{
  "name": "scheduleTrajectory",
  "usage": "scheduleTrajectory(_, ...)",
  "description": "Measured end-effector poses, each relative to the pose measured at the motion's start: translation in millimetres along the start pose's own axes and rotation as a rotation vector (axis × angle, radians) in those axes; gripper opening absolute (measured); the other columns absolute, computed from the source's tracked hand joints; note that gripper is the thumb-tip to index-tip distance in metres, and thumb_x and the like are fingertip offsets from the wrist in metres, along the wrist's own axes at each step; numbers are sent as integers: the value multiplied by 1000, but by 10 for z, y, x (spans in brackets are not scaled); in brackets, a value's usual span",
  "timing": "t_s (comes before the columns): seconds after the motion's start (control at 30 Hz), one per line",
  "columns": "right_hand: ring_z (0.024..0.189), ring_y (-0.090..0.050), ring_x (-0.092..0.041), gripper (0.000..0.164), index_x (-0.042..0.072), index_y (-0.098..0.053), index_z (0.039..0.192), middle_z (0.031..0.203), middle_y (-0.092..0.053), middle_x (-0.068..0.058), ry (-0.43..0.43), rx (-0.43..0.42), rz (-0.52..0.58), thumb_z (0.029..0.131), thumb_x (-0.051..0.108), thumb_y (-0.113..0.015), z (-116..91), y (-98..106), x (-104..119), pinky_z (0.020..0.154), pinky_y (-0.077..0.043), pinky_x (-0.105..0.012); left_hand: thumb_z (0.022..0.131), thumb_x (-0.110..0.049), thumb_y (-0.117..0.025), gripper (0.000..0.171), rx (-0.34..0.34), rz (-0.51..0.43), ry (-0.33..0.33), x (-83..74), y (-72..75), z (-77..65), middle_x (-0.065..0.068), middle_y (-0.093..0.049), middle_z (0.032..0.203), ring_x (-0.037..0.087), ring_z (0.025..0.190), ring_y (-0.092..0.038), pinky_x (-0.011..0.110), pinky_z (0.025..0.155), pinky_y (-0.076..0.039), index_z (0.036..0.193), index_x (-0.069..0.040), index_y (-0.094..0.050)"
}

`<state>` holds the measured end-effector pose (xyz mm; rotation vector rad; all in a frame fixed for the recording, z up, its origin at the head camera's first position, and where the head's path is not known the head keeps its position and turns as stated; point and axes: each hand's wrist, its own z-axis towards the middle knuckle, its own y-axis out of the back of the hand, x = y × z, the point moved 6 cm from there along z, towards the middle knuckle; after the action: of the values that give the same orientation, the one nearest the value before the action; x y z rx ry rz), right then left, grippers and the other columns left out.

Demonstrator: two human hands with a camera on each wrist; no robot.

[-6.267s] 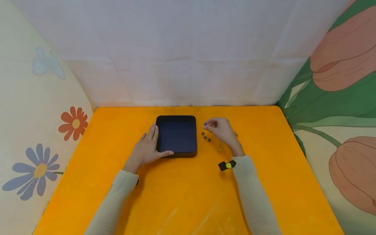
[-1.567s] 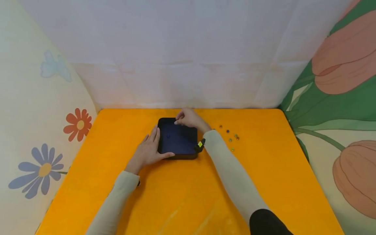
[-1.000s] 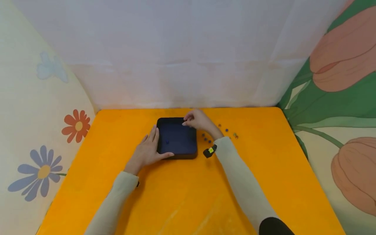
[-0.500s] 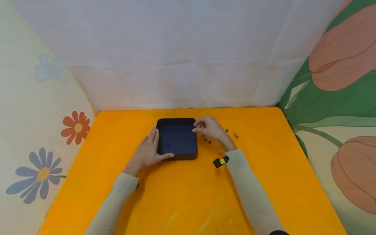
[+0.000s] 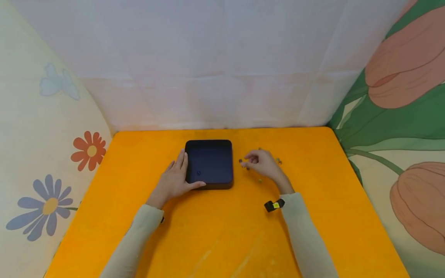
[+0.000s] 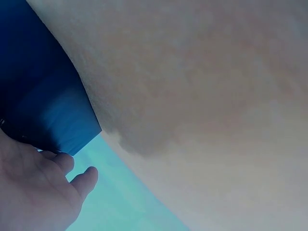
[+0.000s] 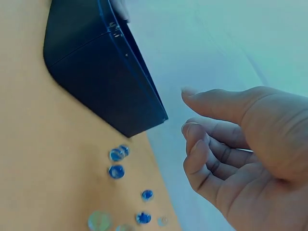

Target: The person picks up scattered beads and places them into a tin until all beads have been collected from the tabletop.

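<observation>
A dark, square, open box [image 5: 210, 185] stands on the table, with one small dark-blue marble [image 5: 199, 173] lying inside near the front left. My left hand [image 5: 172, 179] rests against it, straight fingers along the left side and thumb along the front edge. To the right of the box my right hand [image 5: 262, 163] hovers over a scatter of small glass marbles. In the right wrist view its thumb and loosely curled fingers stand apart with nothing between them. Below them lie several blue marbles [image 7: 116, 172] and a greenish marble [image 7: 99, 221]. The right hand hides some marbles in the head view.
A yellow-orange cloth [image 5: 208, 239] covers the table, and a pale sheet [image 5: 222, 69] hangs behind it. Flower-printed cloths stand at both sides. More marbles, such as a green marble [image 5: 260, 181] and an orange marble [image 5: 280, 162], lie around the right hand.
The right hand held a blue marble earlier, then was over the box; it has since drawn back right over the marbles. The marble inside rolled toward the front. The left hand stayed put.
</observation>
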<state>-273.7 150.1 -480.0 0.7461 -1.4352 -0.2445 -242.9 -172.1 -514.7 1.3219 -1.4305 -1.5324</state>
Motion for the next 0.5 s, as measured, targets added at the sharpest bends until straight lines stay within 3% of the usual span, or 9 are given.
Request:
scheduleTrajectory(0.23, 85, -65, -20, 39, 0, -74, 124, 99, -74, -9, -40, -33, 23, 97, 28, -78, -181, 35, -141, 76, -57, -32, 78, -97, -50, 141, -6, 7, 1, 2, 5, 18, 18, 7, 178, 43, 162, -23, 58, 133, -20, 168, -2, 1)
scheduleTrajectory(0.5, 84, -64, -20, 38, -2, -73, 122, 99, -73, -12, -19, -61, 53, 97, 27, -77, -340, 76, -223, 75, -55, -29, 78, -98, -50, 142, 5, 13, 6, -3, 11, 9, 18, 8, 178, 42, 162, -24, 58, 133, -20, 168, -2, 3)
